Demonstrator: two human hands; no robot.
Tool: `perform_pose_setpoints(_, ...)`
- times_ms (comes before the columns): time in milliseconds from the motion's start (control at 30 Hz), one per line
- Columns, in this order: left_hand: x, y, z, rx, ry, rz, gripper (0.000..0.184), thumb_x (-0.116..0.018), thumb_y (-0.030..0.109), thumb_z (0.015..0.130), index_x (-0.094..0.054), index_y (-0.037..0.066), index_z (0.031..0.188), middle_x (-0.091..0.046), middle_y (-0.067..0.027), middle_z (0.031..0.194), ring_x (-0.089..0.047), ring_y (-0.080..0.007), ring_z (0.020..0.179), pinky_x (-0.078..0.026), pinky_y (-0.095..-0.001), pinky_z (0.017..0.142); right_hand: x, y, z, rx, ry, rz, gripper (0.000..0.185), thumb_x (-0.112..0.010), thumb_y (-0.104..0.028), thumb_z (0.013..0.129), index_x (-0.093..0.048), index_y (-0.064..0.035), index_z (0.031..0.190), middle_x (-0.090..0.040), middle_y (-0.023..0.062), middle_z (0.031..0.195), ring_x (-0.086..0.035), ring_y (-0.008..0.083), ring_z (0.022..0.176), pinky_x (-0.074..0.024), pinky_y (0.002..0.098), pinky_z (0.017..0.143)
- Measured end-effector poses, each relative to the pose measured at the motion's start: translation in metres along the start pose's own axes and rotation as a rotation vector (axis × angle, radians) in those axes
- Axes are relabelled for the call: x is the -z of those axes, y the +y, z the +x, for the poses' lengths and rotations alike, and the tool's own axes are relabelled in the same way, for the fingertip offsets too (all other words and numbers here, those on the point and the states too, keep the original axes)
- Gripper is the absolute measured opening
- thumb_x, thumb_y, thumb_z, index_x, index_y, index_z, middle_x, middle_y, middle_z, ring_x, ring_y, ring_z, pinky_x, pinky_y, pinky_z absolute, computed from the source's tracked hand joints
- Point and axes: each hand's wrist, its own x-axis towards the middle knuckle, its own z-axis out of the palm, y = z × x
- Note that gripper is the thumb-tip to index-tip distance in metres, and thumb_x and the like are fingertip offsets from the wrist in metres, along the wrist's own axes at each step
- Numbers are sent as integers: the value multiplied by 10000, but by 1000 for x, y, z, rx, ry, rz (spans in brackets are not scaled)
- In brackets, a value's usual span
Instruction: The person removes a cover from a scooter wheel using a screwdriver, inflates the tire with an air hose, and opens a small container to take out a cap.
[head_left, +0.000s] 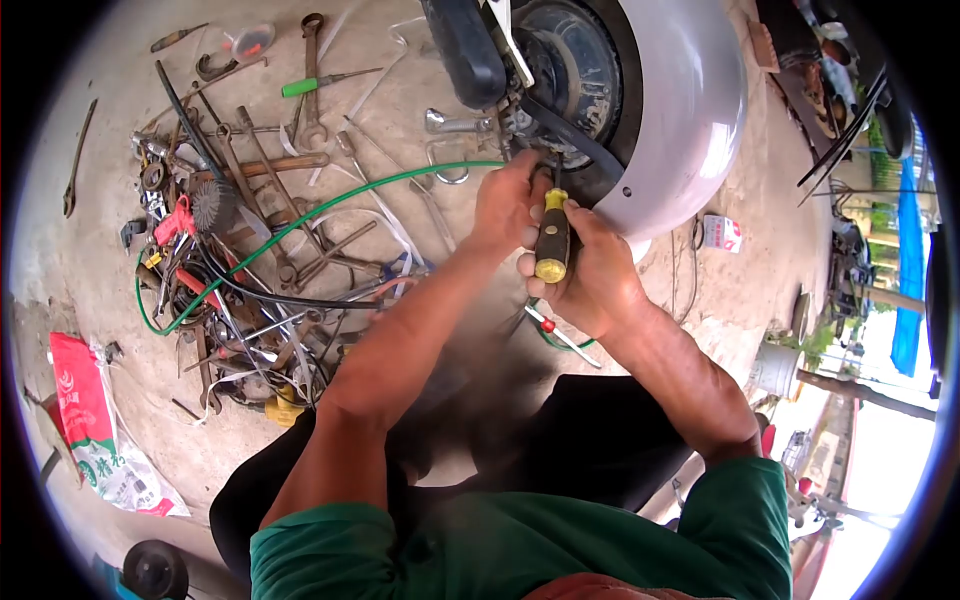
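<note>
My right hand point(600, 268) is closed around the black-and-yellow handle of a screwdriver point(553, 240), whose tip points toward the wheel hub point(575, 75). Beside it, at the lower edge of the hub, my left hand point(505, 205) has its fingers curled in; what they pinch is hidden. A green cable point(380, 182) runs from the tools on the left up to my left hand. A black arm or hose point(575, 140) crosses the hub just above both hands. The pale silver fender point(690, 110) curves round the wheel on the right.
A heap of wrenches and other tools point(250, 250) covers the floor at left. A green-handled screwdriver point(300, 88) lies farther up. A red-and-white bag point(100, 430) is at lower left, a small white-and-red packet point(722, 233) right of the fender. A white bucket point(777, 368) stands farther right.
</note>
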Motion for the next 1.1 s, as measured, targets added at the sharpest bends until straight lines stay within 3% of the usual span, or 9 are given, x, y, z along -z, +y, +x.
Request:
perform_pose_setpoints(100,-7,-19,7,-162,85,26,283,-574,95,907,-678,10,1157,-691,-190,824,-684,-312,719,-526,-397,666,-3,4,2,5,15,-40,318,-392,-376,1108,-556,-115,1188,-636,56,926,-614,228,707,-471,351,589)
perform_pose_setpoints(200,-14,-28,8,25,41,-348,300,-578,106,902,-679,0,1164,-673,-150,784,-646,-232,695,-516,-368,664,-5,7,5,-20,53,-75,321,-353,-395,1114,-535,-137,1172,-619,54,912,-600,229,666,-464,359,574)
perform_pose_setpoints(367,-14,-19,5,87,76,-481,312,-576,111,899,-674,-22,1164,-653,-94,759,-591,-183,674,-490,-340,641,1,13,15,-66,31,-25,317,-321,-432,1114,-485,-160,1118,-588,50,851,-571,222,606,-434,359,545)
perform_pose_setpoints(600,-21,-11,7,275,140,-687,296,-562,90,889,-685,-55,1117,-623,-52,716,-551,-112,655,-449,-285,594,-14,9,6,-85,141,-29,332,-341,-452,1096,-499,-170,1022,-522,10,765,-448,151,546,-308,267,465)
perform_pose_setpoints(667,-20,-13,8,303,132,-687,254,-567,81,932,-702,-33,1114,-630,-22,775,-530,-90,661,-427,-253,598,-13,6,4,-86,145,-39,339,-342,-457,1095,-498,-165,1019,-524,13,769,-436,146,534,-295,264,453)
perform_pose_setpoints(800,-22,-22,3,236,30,-1051,240,-568,105,984,-705,-14,1142,-599,18,749,-484,-67,592,-361,-232,536,-13,2,1,-153,83,-113,338,-355,-445,1103,-511,-154,1033,-533,21,763,-465,155,530,-319,275,442)
perform_pose_setpoints(900,-32,-7,-17,334,140,-909,244,-592,120,1004,-685,-3,1194,-571,34,724,-465,-51,572,-331,-229,515,-5,0,3,-238,-101,-79,398,-372,-480,1104,-513,-116,1025,-576,44,748,-530,201,554,-383,319,494)
perform_pose_setpoints(1000,-34,1,-18,298,166,-845,288,-606,116,1007,-646,-5,1265,-575,26,757,-466,-43,605,-349,-230,524,3,13,-16,-304,-83,-169,365,-450,-447,1101,-540,-93,1096,-603,71,761,-575,219,558,-422,328,479)
perform_pose_setpoints(1100,-34,-11,-21,274,175,-771,336,-602,119,1020,-605,0,1335,-601,11,803,-498,-55,643,-403,-242,555,4,18,-33,-102,-4,-336,373,-500,-449,1083,-542,-79,1106,-609,98,758,-598,231,575,-456,329,481)
